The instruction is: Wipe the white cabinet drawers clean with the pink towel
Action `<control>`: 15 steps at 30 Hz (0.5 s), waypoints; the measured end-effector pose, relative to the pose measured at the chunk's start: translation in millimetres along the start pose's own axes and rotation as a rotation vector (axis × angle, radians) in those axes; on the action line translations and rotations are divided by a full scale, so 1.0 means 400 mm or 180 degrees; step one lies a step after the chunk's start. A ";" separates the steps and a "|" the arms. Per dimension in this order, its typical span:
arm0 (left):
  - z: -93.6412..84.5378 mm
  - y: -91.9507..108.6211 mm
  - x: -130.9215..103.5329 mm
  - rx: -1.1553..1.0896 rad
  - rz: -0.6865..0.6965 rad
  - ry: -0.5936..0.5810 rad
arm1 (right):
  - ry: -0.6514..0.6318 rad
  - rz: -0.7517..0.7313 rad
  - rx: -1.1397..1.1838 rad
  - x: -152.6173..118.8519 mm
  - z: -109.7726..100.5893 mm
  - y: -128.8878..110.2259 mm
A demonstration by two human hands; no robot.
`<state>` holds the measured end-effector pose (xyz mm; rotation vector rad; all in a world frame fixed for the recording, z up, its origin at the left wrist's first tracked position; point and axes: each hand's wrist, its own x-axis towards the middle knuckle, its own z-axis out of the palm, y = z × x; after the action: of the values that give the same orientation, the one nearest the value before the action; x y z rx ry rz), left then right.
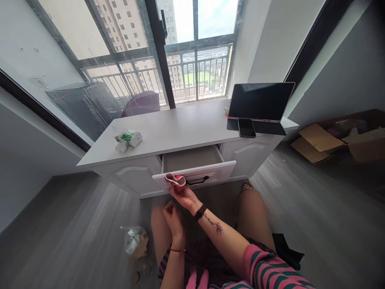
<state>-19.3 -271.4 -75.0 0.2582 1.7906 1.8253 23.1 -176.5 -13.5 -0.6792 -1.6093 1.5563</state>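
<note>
My right hand [187, 197], with a dark band on its wrist, is closed on a small folded piece of pink and red fabric [177, 180]. It holds the fabric up in front of the open drawer [195, 160], near its black handle [201, 181]. I cannot tell whether the fabric touches the drawer front. Lower and to the left, my left hand [173, 218] is over my left knee, its fingers curled and pinched together. Whatever may be between those fingertips is too small to name. The inside of the drawer shows a plain grey bottom.
On the white cabinet top [180, 124] lie a tissue pack [129, 138], a tablet [261, 101] and a phone [246, 128]. A clear plastic bag [136, 241] sits on the floor at left, small round items beside it. An open cardboard box [320, 142] stands at right.
</note>
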 end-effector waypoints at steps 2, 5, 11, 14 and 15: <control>0.016 0.005 0.006 -0.0095 -0.0136 -0.0142 | -0.0007 -0.0024 0.0234 -0.009 -0.041 -0.036; 0.062 0.017 0.009 -0.0389 -0.0531 -0.0485 | -0.0013 -0.0004 0.0505 -0.043 -0.133 -0.076; 0.191 0.071 0.007 -0.0877 -0.1479 -0.1281 | 0.0373 0.0289 0.0822 -0.135 -0.340 -0.092; 0.241 0.092 0.014 -0.1044 -0.1644 -0.1445 | 0.0663 0.0213 0.0641 -0.175 -0.440 -0.075; 0.252 0.095 0.020 -0.1038 -0.1637 -0.1392 | 0.0713 0.0168 0.0486 -0.189 -0.472 -0.068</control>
<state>15.8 -178.9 -31.4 0.0523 1.1110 1.5102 223.8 -134.0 -9.9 -0.7873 -1.3036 1.5627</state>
